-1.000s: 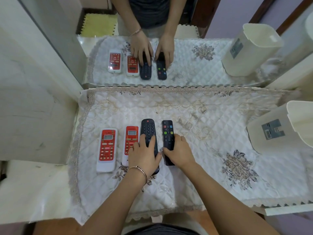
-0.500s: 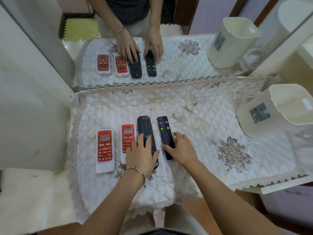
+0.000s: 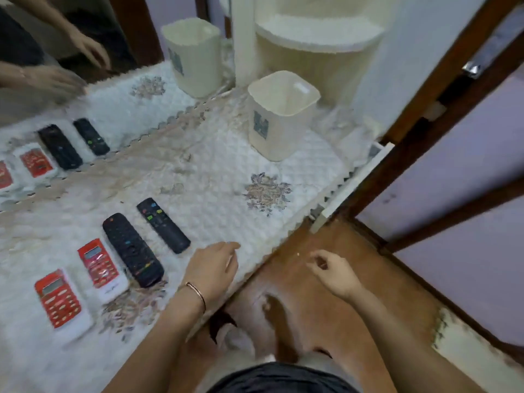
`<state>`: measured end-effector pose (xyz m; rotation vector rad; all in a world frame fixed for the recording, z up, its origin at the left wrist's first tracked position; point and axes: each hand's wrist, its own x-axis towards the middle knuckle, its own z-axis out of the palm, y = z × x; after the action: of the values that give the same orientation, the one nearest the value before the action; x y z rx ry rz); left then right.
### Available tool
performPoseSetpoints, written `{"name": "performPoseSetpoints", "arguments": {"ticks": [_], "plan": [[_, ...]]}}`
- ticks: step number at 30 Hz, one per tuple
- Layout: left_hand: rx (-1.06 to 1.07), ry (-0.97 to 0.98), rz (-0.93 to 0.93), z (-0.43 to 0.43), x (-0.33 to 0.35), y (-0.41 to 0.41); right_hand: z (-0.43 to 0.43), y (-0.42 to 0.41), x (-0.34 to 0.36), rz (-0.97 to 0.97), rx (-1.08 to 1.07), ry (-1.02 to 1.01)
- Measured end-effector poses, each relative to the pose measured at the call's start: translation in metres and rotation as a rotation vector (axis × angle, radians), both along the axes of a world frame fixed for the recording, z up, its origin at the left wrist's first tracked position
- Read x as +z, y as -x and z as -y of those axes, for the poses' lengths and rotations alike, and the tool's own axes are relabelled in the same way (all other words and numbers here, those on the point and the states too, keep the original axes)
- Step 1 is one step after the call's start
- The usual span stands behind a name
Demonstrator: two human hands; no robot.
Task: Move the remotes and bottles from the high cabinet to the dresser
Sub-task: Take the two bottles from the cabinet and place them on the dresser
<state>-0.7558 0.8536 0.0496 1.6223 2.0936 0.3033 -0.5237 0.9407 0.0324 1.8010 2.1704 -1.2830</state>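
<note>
Four remotes are laid side by side in a slanted row on the quilted white cloth (image 3: 215, 177) of the dresser: a red-and-white remote (image 3: 61, 303) at the left end, a second red-and-white remote (image 3: 100, 268) beside it, a large black remote (image 3: 132, 249), and a slim black remote (image 3: 163, 224) with coloured buttons at the right end. None of them is touched. The left hand (image 3: 212, 268), marked by a bracelet (image 3: 197, 293), is held loosely open and empty over the cloth's front edge, near the slim black remote. The right hand (image 3: 333, 272) is held off the dresser above the brown floor (image 3: 354, 251), fingers loosely curled and empty. A cream bin (image 3: 280, 120) is seen upright at the back, near the mirror (image 3: 119, 89).
</note>
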Motion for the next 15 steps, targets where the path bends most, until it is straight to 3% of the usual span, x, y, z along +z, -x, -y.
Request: {"name": "performPoseSetpoints", "arguments": {"ticks": [9,15], "plan": [[-0.260,0.467,0.249,-0.016,-0.057,-0.208,0.123,-0.280,-0.048,-0.051,-0.796,0.325],[-0.326,0.677,0.220,-0.014,-0.077,-0.304,0.240,-0.387,-0.076,-0.160,-1.379,0.498]]}}
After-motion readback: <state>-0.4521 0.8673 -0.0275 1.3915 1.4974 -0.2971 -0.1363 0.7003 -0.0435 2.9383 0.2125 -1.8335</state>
